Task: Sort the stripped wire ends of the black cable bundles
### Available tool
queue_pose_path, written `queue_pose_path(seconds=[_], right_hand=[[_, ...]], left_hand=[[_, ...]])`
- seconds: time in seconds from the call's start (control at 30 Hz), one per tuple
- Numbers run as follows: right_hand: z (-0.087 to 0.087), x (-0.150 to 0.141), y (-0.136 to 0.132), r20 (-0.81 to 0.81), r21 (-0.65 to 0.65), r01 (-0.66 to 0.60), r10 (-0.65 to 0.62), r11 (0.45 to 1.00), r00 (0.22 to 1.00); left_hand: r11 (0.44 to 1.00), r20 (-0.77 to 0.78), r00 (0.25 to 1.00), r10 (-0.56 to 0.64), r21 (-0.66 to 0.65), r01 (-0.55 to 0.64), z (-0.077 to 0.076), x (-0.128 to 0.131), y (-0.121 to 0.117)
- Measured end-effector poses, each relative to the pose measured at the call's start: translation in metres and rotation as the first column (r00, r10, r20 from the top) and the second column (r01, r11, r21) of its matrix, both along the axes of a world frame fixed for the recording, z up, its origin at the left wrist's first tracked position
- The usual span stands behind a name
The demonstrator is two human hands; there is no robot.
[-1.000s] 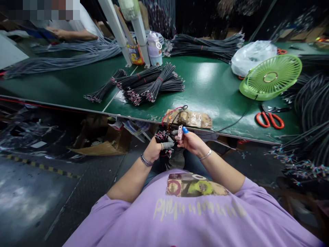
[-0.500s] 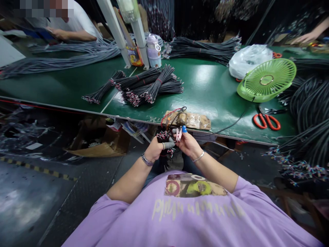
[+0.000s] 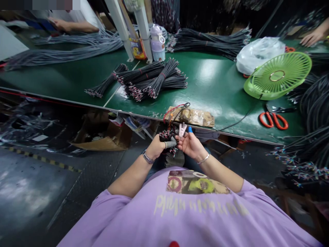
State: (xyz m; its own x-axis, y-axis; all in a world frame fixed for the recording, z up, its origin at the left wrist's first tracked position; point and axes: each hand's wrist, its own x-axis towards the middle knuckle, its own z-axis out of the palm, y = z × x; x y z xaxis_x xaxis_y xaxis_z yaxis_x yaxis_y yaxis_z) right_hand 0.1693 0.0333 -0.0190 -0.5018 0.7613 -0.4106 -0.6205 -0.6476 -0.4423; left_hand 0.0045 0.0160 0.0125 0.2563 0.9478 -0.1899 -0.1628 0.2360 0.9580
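Note:
My left hand is closed around a bundle of black cables with stripped red and white ends. Grey covers sit on its thumb and a fingertip. My right hand is just to the right, palm partly up, its blue-capped thumb raised apart from the fingers. Its fingertips reach the loose wire ends beside the left hand. A pale pink clip stands between the thumb and the left hand, below a taped wooden board with red and black leads. Whether the fingers touch the clip is unclear.
Tied black cable bundles lie on the green table. At right are a green fan, red-handled scissors and a plastic bag. A cardboard box stands below the edge. Co-workers' arms show at both far sides.
My right thumb has moved away from the pink clip and my right hand has opened. The left hand keeps the cable bundle. The whole view has shifted slightly.

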Motion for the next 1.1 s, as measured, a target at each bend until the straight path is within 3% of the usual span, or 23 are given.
queue_pose_path(seconds=[0.13,0.27,0.4,0.5,0.63,0.77,1.0,1.1], right_hand=[[-0.001,0.005,-0.014,-0.025,-0.079,-0.066,0.064,0.995,0.998],[-0.004,0.007,-0.025,0.024,-0.068,-0.113,0.115,0.991,0.993],[-0.004,0.005,-0.029,0.233,0.187,-0.057,0.012,0.981,0.972],[0.002,0.000,-0.026,0.409,0.408,-0.053,-0.131,0.911,0.903],[0.009,-0.006,-0.021,0.450,0.529,-0.061,-0.219,0.846,0.866],[0.008,-0.008,-0.019,0.480,0.548,-0.065,-0.249,0.834,0.841],[-0.005,-0.003,-0.019,0.423,0.405,0.018,-0.206,0.914,0.882],[-0.008,-0.001,-0.019,0.393,0.390,0.018,-0.184,0.920,0.901]], left_hand=[[0.999,-0.027,0.999,-0.025,-0.049,0.023,-0.003,0.002,-0.004],[0.998,-0.084,0.994,0.064,0.025,-0.062,-0.008,0.001,-0.003],[0.999,-0.115,0.993,0.040,0.036,-0.036,-0.009,0.000,-0.002],[1.000,-0.127,0.992,-0.008,0.023,0.011,-0.011,-0.001,-0.003],[0.998,-0.214,0.976,-0.035,0.040,0.045,-0.016,-0.001,-0.005],[0.999,-0.213,0.977,-0.031,0.020,0.036,-0.015,-0.001,-0.007],[0.997,-0.091,0.993,0.071,0.042,-0.067,-0.010,0.001,-0.009],[0.998,-0.074,0.995,0.062,0.025,-0.060,-0.011,0.002,-0.010]])
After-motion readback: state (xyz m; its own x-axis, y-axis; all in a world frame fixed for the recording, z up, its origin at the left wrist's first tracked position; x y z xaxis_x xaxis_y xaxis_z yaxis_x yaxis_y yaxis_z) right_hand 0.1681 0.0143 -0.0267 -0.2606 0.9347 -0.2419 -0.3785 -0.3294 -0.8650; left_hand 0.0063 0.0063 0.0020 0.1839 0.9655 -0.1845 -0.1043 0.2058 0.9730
